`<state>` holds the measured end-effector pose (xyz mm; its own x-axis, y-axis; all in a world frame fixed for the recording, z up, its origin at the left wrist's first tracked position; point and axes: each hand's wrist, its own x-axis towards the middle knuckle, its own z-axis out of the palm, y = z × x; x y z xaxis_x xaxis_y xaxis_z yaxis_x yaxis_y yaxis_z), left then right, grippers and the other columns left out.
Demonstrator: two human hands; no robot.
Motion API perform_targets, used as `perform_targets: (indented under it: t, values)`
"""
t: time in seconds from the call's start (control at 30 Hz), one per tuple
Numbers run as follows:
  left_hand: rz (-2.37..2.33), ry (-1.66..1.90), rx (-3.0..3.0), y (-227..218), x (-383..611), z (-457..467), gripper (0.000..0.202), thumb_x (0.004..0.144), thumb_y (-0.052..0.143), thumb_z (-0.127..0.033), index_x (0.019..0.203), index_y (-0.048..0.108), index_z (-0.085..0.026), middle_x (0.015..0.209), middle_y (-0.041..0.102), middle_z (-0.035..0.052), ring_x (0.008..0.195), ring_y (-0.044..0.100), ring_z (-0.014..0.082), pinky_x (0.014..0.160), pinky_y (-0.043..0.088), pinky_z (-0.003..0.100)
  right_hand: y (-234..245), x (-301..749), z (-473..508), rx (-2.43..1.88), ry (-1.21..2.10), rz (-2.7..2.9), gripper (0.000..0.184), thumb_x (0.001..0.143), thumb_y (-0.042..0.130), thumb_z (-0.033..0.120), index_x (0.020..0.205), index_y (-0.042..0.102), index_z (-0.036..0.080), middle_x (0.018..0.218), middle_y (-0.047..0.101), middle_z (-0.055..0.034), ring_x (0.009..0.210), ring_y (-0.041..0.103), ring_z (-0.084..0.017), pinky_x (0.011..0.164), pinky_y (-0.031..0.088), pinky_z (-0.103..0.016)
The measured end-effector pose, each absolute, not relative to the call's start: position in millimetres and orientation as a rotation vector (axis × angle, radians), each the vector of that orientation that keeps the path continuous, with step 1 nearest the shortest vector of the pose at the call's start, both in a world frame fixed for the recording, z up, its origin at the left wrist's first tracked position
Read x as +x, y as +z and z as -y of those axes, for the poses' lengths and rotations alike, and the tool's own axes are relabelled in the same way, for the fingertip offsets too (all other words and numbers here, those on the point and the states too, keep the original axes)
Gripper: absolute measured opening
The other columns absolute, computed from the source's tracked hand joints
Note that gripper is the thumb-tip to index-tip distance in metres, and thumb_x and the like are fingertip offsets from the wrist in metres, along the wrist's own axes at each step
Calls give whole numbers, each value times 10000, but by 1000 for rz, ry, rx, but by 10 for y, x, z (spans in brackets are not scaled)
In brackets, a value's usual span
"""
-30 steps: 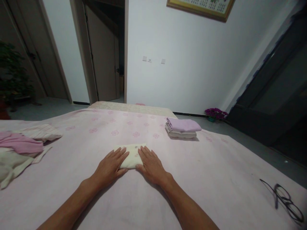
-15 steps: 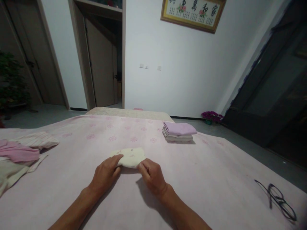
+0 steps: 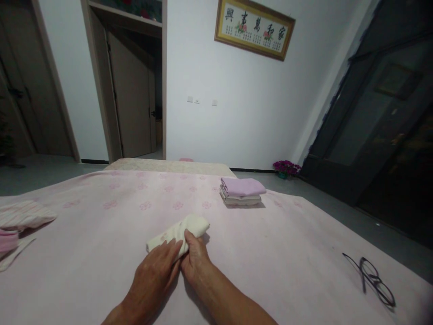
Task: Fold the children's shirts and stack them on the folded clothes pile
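Note:
A cream folded cloth (image 3: 177,232) lies slanted on the pink flowered bedspread (image 3: 101,253), rolled or doubled into a narrow bundle. My left hand (image 3: 152,275) holds its near end, with the fingers laid across it. My right hand (image 3: 195,257) grips the middle of the bundle just beside the left hand, and the thumb and fingers hide part of the cloth. Beyond them sits a neat stack of folded cloths (image 3: 241,193), topped by a lilac one.
Black-framed glasses (image 3: 370,280) lie on the bedspread to the right. Loose pink and striped cloths (image 3: 20,219) lie at the left edge. Past the bed's far end are a pot of purple flowers (image 3: 286,168), doors and a dark glass panel.
The cream cloth has turned slanted and narrower, its far end pointing right. My hands have closed in together and moved nearer me. The whole view has shifted, showing more of the wall.

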<state>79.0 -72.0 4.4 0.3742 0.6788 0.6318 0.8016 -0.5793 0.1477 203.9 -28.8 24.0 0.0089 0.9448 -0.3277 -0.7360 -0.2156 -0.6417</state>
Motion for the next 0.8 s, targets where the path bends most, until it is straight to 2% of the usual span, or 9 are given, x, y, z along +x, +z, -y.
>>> perform_targets:
  t: [0.07, 0.17, 0.27, 0.37, 0.5, 0.6, 0.8]
  values:
    - [1210, -1013, -2433, 55, 811, 741, 460, 958, 528, -309, 1417, 501, -322, 1298, 703, 80, 1156, 685, 285, 1011, 557, 481, 151, 2073, 200, -874, 1512, 311, 158, 849, 566, 225, 1000, 609, 211, 927, 745, -82, 960, 728, -271, 712, 634, -363]
    - [1102, -1078, -2429, 103, 752, 734, 564, 974, 483, -250, 1519, 353, -322, 1365, 664, 67, 1224, 651, 249, 1129, 462, 495, 170, 2324, 52, -898, 1499, 270, 182, 870, 548, 239, 1026, 629, 190, 908, 760, -88, 948, 737, -272, 713, 637, -375]
    - [1132, -1142, -2395, 121, 679, 668, 544, 982, 454, -239, 1510, 350, -315, 1332, 687, 52, 1198, 669, 221, 1175, 415, 488, 482, 2774, -212, -818, 1462, 217, 217, 900, 572, 235, 1093, 642, 164, 915, 774, -68, 895, 744, -237, 776, 631, -373]
    - [1181, -1135, -2370, 92, 660, 571, 450, 988, 462, -283, 1437, 435, -293, 1256, 729, 35, 1157, 693, 209, 1175, 424, 445, 979, 3310, -619, -695, 1378, 238, 252, 928, 557, 201, 1162, 649, 181, 922, 781, -29, 873, 743, -190, 845, 614, -364]
    - [1175, -1046, -2406, 6, 673, 467, 413, 983, 494, -306, 1395, 484, -294, 1277, 724, -5, 1156, 695, 191, 1141, 465, 391, 1475, 3982, -1211, -611, 1177, 359, 282, 968, 503, 224, 1210, 648, 216, 993, 779, -20, 959, 727, -168, 934, 577, -376]
    - [1198, -1020, -2444, -105, 660, 421, 481, 977, 505, -314, 1456, 456, -330, 1288, 718, -39, 1206, 668, 187, 1094, 511, 352, 1509, 4352, -1523, -710, 1075, 332, 275, 991, 461, 232, 1205, 634, 236, 1005, 769, 1, 938, 717, -138, 920, 570, -352]
    - [1294, -962, -2428, -276, 627, 400, 543, 968, 517, -350, 1501, 419, -371, 1298, 711, -57, 1285, 613, 234, 1031, 567, 384, 1261, 4697, -1791, -890, 1096, 290, 349, 991, 292, 143, 1130, 609, 98, 957, 723, -95, 847, 706, -162, 823, 565, -393]
